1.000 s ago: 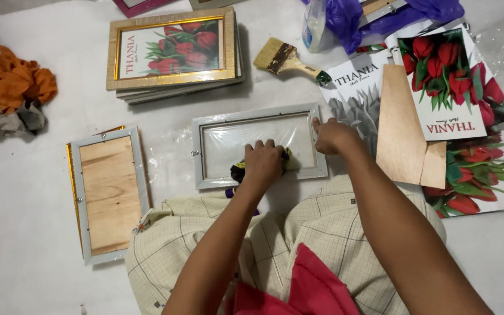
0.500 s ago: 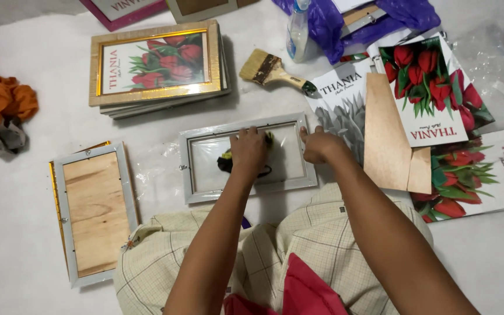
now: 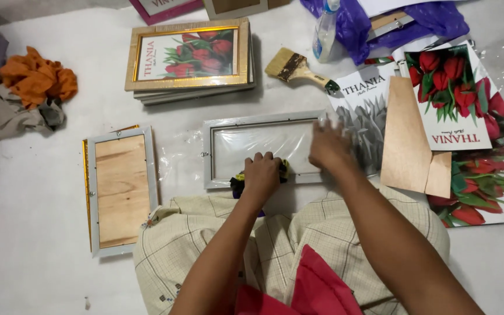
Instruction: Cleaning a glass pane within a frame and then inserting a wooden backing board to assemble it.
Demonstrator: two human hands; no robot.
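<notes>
Down on the white floor (image 3: pixel 42 221), the person sat with a silver picture frame (image 3: pixel 263 119) lying face down just in front of the knees, its glass pane (image 3: pixel 263 146) showing inside the border. The left hand (image 3: pixel 262 175) was at the lower edge of this frame, with the fingers curled tight around a dark cloth with some yellow (image 3: pixel 237 182), pressing it on the glass. The right hand (image 3: pixel 329 149) lay on the right end of the same frame; it was blurred, and the fingers seemed flat and close together, but I could not tell it surely.

To the left, well apart from the hands, another silver frame (image 3: pixel 121 192) lay face down with its wooden backing showing. Further away, a stack of gold frames (image 3: pixel 189 55) carried a print of red tulips on top. A paintbrush (image 3: pixel 296 69) with a wooden handle lay between this stack and a grey printed sheet (image 3: pixel 364 108). Just beside the right hand, a thin wooden backing board (image 3: pixel 406 140) lay over tulip prints (image 3: pixel 459 99). A spray bottle (image 3: pixel 325 32) stood near a purple plastic bag (image 3: pixel 421 17). In the far left corner, an orange rag (image 3: pixel 33 76) lay on a grey rag (image 3: pixel 10 119).
</notes>
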